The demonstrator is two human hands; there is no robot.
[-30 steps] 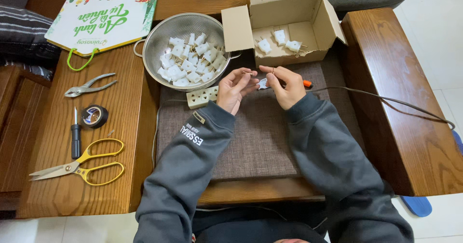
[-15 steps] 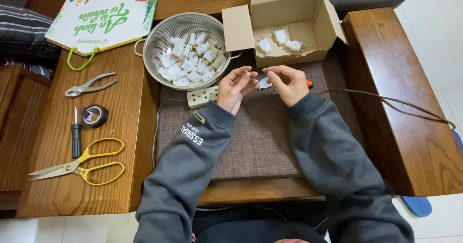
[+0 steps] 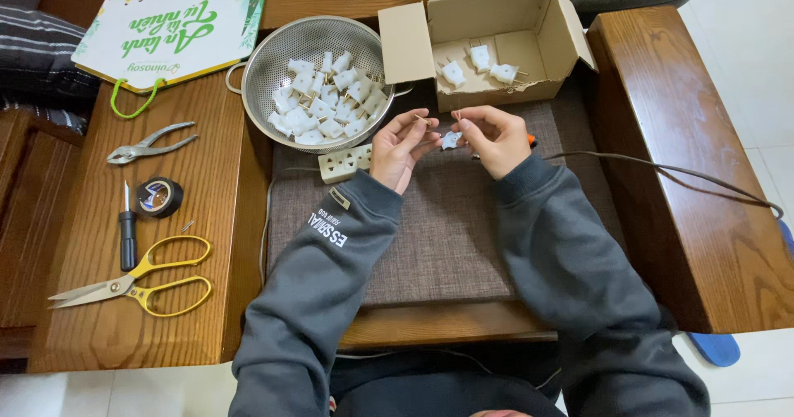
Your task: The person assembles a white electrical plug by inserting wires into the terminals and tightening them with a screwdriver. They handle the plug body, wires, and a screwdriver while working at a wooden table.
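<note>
My 2 hands meet over a small white plug part (image 3: 451,140) above the grey-brown mat (image 3: 447,235).

My right hand (image 3: 495,138) pinches the part between thumb and fingers, and my left hand (image 3: 399,146) closes its fingertips on something tiny and thin beside it, too small to name. Just behind my left hand lies a white socket strip (image 3: 343,163), touching the metal colander (image 3: 273,69) heaped with white plug pieces (image 3: 327,103). An open cardboard box (image 3: 484,20) holds 3 more. On the wooden surface at left lie pliers (image 3: 149,144), a roll of black tape (image 3: 157,197), a screwdriver (image 3: 127,235) and yellow-handled scissors (image 3: 136,280). A dark cable (image 3: 678,177) runs off to the right.
</note>
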